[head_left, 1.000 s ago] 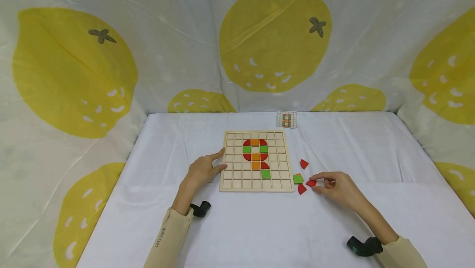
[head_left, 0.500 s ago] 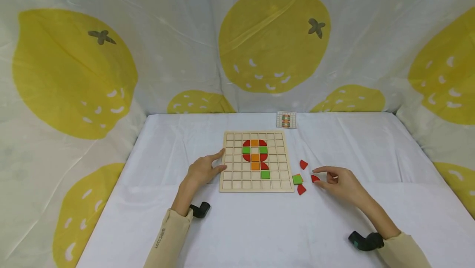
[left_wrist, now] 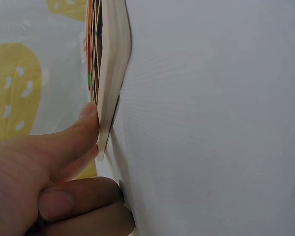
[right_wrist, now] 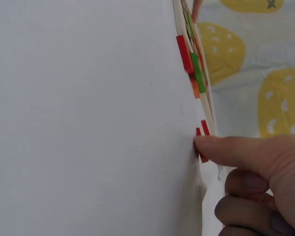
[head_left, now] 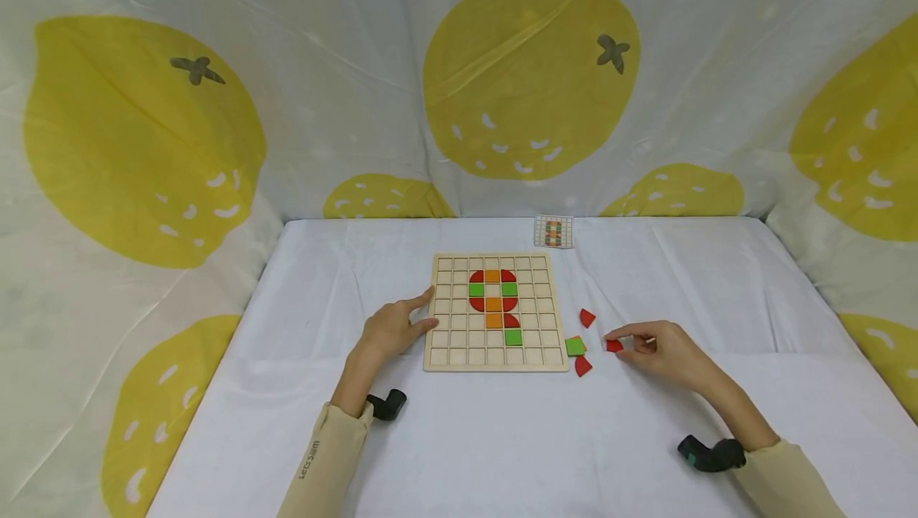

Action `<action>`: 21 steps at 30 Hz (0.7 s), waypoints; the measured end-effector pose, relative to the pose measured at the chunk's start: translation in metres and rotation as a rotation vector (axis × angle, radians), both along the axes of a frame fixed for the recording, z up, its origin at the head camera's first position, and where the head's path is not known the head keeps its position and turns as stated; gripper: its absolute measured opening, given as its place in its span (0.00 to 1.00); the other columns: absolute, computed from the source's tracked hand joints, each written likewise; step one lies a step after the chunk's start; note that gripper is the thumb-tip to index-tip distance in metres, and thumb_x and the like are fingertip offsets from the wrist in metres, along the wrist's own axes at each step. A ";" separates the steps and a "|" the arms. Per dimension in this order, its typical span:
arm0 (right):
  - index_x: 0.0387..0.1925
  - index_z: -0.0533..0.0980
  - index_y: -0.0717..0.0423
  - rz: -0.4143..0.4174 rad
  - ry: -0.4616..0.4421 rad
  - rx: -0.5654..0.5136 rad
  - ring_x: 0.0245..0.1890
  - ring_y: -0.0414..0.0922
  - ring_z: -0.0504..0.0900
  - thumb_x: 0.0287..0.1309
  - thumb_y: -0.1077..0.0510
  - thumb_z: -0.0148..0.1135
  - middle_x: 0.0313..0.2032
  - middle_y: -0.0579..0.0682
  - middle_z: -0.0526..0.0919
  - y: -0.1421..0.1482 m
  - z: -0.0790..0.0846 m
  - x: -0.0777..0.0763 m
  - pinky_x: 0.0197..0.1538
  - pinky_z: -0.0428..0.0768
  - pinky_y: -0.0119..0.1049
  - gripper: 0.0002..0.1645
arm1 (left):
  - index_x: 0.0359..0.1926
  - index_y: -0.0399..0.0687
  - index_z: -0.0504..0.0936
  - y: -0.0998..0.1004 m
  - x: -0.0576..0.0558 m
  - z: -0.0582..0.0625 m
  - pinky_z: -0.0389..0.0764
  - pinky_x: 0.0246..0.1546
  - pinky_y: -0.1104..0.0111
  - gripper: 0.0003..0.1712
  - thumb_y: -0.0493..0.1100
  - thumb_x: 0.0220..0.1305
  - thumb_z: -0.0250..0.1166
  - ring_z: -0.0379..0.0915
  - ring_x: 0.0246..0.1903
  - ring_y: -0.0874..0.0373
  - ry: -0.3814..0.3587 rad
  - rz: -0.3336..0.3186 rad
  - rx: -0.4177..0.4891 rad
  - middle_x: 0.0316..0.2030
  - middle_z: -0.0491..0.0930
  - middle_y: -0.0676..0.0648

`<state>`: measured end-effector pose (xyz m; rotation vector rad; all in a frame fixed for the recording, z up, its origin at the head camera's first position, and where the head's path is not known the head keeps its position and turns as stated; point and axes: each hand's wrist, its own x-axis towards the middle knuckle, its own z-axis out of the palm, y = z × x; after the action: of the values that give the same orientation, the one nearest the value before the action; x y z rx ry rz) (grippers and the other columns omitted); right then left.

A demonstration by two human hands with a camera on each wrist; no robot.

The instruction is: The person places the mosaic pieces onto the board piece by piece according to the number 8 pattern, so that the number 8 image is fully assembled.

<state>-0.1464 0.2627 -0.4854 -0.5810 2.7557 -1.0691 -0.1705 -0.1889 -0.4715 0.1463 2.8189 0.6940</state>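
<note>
In the head view my right hand [head_left: 663,351] pinches a red quarter-circle tile [head_left: 614,346] between thumb and forefinger, right of the wooden grid board [head_left: 452,355]. The right wrist view shows that red tile [right_wrist: 204,158] edge-on, partly hidden by a fingertip. My left hand [head_left: 390,331] touches the board's left edge with its thumb and forefinger. In the left wrist view the thumb [left_wrist: 78,130] lies against the board's pale side [left_wrist: 115,49]. Green square [head_left: 513,337], orange square [head_left: 494,320] and red quarter-circle [head_left: 511,320] tiles sit in the grid.
Beside the board's right edge lie a loose red tile [head_left: 587,317], a green tile [head_left: 575,347] over an orange one, and another red tile [head_left: 583,366]. A small pattern card [head_left: 553,232] lies behind the board. Lemon-print cloth [head_left: 344,103] hangs around the white table.
My right hand has shifted slightly right with the red tile, away from the other loose tiles. Its forefinger lifted off and came back onto the tile. The left hand and board stayed put.
</note>
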 end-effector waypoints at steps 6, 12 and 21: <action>0.50 0.88 0.49 0.071 -0.057 -0.014 0.20 0.30 0.60 0.58 0.66 0.72 0.18 0.36 0.61 0.004 0.001 -0.005 0.24 0.61 0.27 0.19 | 0.78 0.60 0.64 0.000 0.000 0.000 0.81 0.41 0.54 0.39 0.57 0.72 0.65 0.79 0.60 0.41 0.001 -0.003 -0.005 0.68 0.76 0.35; 0.53 0.87 0.46 0.120 -0.112 0.002 0.20 0.30 0.58 0.58 0.69 0.69 0.17 0.36 0.58 0.012 0.003 -0.011 0.25 0.61 0.27 0.23 | 0.79 0.61 0.63 0.001 -0.001 0.000 0.81 0.43 0.53 0.39 0.57 0.72 0.65 0.77 0.63 0.39 -0.005 -0.004 -0.012 0.69 0.75 0.35; 0.45 0.88 0.48 0.005 -0.070 0.046 0.22 0.33 0.64 0.52 0.57 0.80 0.20 0.40 0.67 0.018 -0.001 -0.016 0.26 0.64 0.29 0.16 | 0.79 0.61 0.63 0.001 -0.001 0.000 0.76 0.32 0.61 0.39 0.57 0.72 0.65 0.82 0.42 0.46 -0.005 0.000 -0.011 0.49 0.87 0.33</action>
<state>-0.1625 0.2808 -0.4860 -0.5342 2.7090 -1.0028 -0.1711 -0.1880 -0.4719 0.1429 2.8175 0.6772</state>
